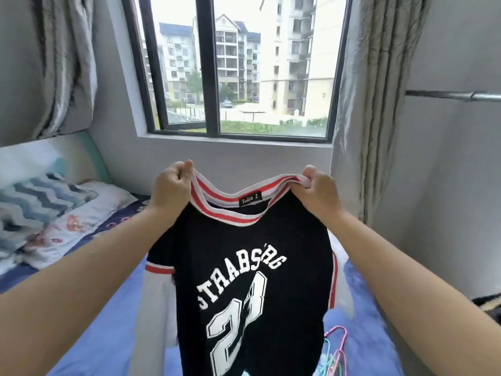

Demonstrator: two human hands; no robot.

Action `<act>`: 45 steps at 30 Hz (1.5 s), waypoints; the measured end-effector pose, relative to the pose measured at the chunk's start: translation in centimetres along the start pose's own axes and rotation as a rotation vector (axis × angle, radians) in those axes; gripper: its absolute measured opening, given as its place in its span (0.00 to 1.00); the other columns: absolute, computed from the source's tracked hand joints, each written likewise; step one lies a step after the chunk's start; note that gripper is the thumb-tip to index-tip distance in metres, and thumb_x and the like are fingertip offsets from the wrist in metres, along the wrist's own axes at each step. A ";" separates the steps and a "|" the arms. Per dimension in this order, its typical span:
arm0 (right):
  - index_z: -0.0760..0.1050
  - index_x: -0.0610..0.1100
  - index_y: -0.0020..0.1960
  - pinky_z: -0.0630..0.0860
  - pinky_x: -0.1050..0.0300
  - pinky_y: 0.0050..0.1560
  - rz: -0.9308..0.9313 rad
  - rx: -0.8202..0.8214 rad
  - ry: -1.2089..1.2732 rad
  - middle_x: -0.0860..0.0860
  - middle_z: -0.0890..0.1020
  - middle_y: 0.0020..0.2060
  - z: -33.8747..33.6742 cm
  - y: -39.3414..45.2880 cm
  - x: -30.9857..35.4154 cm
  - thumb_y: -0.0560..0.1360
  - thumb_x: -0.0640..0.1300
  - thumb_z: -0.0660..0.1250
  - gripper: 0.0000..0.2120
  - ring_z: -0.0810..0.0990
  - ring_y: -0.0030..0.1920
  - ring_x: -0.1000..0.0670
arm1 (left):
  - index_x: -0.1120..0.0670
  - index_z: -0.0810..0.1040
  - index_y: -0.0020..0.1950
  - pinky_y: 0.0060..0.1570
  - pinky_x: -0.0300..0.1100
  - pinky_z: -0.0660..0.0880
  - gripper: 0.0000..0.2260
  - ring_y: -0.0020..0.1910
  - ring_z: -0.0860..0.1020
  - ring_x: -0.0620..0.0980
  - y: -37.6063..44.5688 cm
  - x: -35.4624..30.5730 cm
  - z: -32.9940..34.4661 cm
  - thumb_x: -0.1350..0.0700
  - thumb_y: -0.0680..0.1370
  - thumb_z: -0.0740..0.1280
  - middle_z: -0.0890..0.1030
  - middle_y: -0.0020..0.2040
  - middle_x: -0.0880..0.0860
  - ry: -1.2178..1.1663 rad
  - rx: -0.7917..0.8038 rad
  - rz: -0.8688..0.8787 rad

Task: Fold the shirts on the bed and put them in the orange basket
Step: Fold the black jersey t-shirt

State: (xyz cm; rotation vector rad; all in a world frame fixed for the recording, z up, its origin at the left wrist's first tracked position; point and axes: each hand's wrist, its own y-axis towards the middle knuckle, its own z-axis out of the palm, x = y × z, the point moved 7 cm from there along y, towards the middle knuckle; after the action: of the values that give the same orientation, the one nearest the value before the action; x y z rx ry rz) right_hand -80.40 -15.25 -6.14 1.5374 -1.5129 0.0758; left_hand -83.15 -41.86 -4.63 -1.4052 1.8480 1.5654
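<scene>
I hold a black shirt (pixel 252 289) up in the air over the bed (pixel 108 335). It has white lettering, a big white number, white sleeves and a red-and-white striped collar. My left hand (pixel 170 188) grips the collar at its left end. My right hand (pixel 315 192) grips the collar at its right end. The shirt hangs straight down between my arms, print facing me. No orange basket is in view.
The bed has a blue sheet, with pillows (pixel 54 218) at the left by the headboard. Several coloured hangers (pixel 336 351) lie on the sheet at the lower right. A window (pixel 233 66) and grey curtains (pixel 379 104) are ahead; a metal rail (pixel 455 95) juts from the right.
</scene>
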 end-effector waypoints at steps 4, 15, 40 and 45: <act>0.70 0.41 0.48 0.68 0.60 0.39 -0.042 0.004 -0.175 0.50 0.74 0.38 -1.5 0.5 0.5 0.73 0.50 0.68 0.14 0.73 0.40 0.49 | 0.55 0.63 0.29 0.27 0.26 0.63 0.20 0.26 0.66 0.45 -0.4 -0.7 -1.9 0.45 0.77 0.57 0.66 0.26 0.51 0.167 0.091 0.150; 0.74 0.48 0.53 0.67 0.59 0.40 -0.231 0.549 -0.844 0.51 0.78 0.43 5.9 -4.5 9.4 0.64 0.64 0.71 0.26 0.72 0.42 0.51 | 0.55 0.78 0.39 0.34 0.38 0.65 0.33 0.32 0.71 0.46 -0.7 5.8 -10.0 0.29 0.53 0.59 0.74 0.30 0.49 0.337 0.478 0.046; 0.73 0.44 0.47 0.73 0.64 0.40 0.501 0.011 0.548 0.52 0.77 0.38 26.7 -2.3 16.4 0.78 0.36 0.57 0.08 0.75 0.43 0.50 | 0.47 0.74 0.44 0.61 0.52 0.72 0.08 0.53 0.77 0.53 8.3 23.6 -23.0 0.57 0.81 0.60 0.79 0.45 0.50 -0.322 0.281 -0.356; 0.75 0.44 0.43 0.79 0.52 0.46 0.580 0.155 0.652 0.52 0.83 0.33 31.3 -1.5 14.9 0.78 0.35 0.56 0.11 0.82 0.40 0.49 | 0.54 0.77 0.54 0.48 0.40 0.72 0.07 0.49 0.75 0.51 10.1 26.0 -23.2 0.56 0.80 0.60 0.79 0.46 0.52 0.112 0.396 -0.204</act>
State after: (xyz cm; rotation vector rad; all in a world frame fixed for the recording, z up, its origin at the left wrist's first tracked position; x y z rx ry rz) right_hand -92.79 -46.48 -14.97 0.9863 -1.3710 0.9517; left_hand -95.84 -75.22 -11.26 -1.4580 1.8775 0.9752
